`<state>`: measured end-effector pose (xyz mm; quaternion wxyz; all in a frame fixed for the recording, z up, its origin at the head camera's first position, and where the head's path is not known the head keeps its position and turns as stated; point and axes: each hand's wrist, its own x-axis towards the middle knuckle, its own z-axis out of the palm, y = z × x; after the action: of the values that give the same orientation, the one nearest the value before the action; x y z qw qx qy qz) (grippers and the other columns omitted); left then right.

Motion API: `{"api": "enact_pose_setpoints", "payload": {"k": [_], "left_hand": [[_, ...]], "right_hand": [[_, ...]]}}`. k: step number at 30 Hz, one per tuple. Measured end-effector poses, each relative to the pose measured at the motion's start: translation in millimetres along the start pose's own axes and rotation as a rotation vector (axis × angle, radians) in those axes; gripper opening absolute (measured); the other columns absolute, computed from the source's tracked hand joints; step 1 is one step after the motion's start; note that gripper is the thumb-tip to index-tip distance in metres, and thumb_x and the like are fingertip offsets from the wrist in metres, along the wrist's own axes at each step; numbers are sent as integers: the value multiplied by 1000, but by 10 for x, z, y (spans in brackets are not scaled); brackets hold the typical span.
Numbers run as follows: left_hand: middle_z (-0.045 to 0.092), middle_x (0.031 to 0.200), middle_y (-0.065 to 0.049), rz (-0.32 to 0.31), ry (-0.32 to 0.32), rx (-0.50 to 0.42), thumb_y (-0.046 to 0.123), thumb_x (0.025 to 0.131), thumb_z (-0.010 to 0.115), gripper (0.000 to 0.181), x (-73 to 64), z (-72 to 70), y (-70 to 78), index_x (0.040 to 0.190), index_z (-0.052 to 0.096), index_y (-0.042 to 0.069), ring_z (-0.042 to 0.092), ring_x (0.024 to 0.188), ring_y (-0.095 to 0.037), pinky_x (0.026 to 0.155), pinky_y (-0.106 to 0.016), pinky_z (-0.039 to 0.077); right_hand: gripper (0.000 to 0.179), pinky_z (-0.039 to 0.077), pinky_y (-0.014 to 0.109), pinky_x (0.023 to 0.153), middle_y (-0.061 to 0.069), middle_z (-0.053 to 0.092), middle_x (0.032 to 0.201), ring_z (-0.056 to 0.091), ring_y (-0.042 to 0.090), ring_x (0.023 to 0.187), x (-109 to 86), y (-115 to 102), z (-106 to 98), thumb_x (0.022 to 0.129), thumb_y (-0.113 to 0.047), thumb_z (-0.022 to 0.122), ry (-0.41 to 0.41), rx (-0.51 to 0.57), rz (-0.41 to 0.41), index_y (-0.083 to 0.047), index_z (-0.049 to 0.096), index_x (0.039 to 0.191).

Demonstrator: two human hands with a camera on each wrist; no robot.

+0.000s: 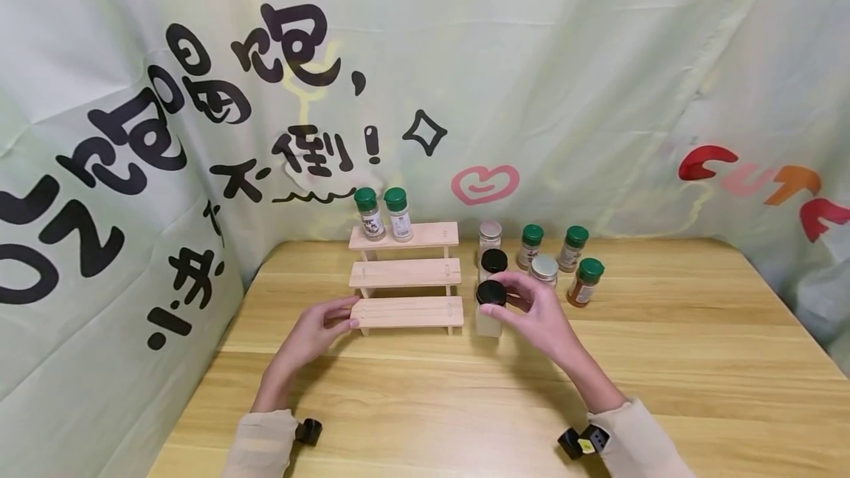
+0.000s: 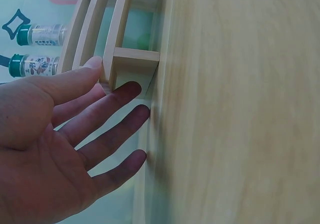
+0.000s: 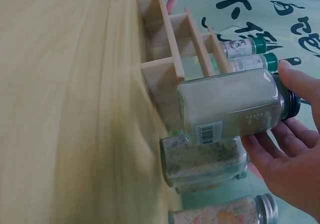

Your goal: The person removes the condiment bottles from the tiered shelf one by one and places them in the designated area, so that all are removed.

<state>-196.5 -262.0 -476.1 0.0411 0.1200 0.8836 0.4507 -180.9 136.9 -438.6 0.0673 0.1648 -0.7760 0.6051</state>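
Note:
My right hand (image 1: 538, 312) grips a square glass jar (image 3: 230, 104) by its black lid (image 1: 491, 293), thumb on one side and fingers on the other. Pale contents show through the glass, and a barcode label is low on its side. The jar is upright, just right of a three-step wooden rack (image 1: 406, 313). At the rack's left end, my left hand (image 1: 322, 330) holds the lowest step between thumb and index finger, its other fingers spread loosely. Two green-capped spice bottles (image 1: 369, 221) stand on the top step, toward the left.
Behind the held jar stands another black-lidded jar (image 1: 494, 262), with a pinkish-lidded jar (image 1: 490, 236) farther back. A silver-lidded jar (image 1: 544, 268) and several green-capped bottles (image 1: 586, 282) are to the right. A printed curtain (image 1: 598, 94) borders the wooden table (image 1: 697, 345).

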Motion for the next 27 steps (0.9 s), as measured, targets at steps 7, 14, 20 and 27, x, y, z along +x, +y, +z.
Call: {"api": "enact_pose_setpoints", "payload": {"k": [7, 14, 20, 27], "left_hand": [[64, 135, -22, -3, -4, -5, 11, 96, 73, 49, -12, -2, -20, 142, 58, 0, 64, 121, -36, 101, -42, 54], [63, 137, -21, 2, 1, 18, 13, 97, 73, 49, 0, -7, -9, 142, 59, 2, 65, 120, -35, 100, -44, 55], [65, 134, -21, 1, -3, 9, 12, 97, 73, 49, 6, -14, -11, 143, 59, 1, 65, 120, -34, 100, -43, 55], [66, 132, -22, 15, -4, -5, 9, 96, 72, 48, 0, -17, -13, 142, 59, -1, 65, 119, -35, 100, -42, 55]], "right_hand": [[38, 57, 27, 94, 14, 72, 114, 68, 25, 106, -14, 86, -13, 83, -7, 86, -15, 5, 1, -1, 69, 117], [40, 57, 32, 95, 19, 72, 115, 68, 30, 108, -22, 167, -2, 83, -4, 86, -8, 2, 22, 4, 67, 117], [42, 56, 32, 97, 21, 70, 117, 67, 31, 110, -30, 224, -1, 83, -3, 86, -21, 15, 53, 5, 66, 119], [43, 55, 36, 98, 21, 69, 121, 67, 33, 112, -25, 232, -31, 84, -4, 85, -54, 22, 63, 5, 65, 121]]}}
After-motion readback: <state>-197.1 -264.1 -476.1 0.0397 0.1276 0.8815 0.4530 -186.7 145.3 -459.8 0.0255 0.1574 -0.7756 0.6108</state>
